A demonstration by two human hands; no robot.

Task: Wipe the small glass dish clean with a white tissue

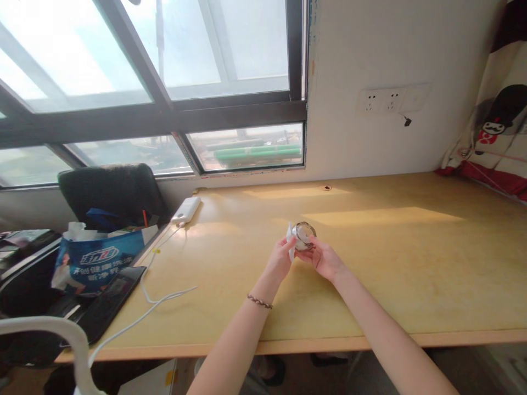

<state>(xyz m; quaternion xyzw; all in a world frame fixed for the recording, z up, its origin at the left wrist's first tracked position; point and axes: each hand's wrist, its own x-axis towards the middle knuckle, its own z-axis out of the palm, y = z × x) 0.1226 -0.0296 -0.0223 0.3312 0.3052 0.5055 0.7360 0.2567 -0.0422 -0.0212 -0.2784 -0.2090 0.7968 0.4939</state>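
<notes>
Above the middle of the wooden table, both of my hands meet around a small round cup-like object with a dark brown rim and a pale, see-through body. My right hand grips it from the right and below, thumb on its near side. White tissue-like material is pinched in my left hand, pressed against the object's left side. A braided bracelet circles my left wrist. The exact kind of the round object is too small to make out.
A white power strip lies at the table's back left, its white cable trailing forward. Left of the table are a blue bag, a black chair and a dark tablet-like slab. A small dark item lies near the wall.
</notes>
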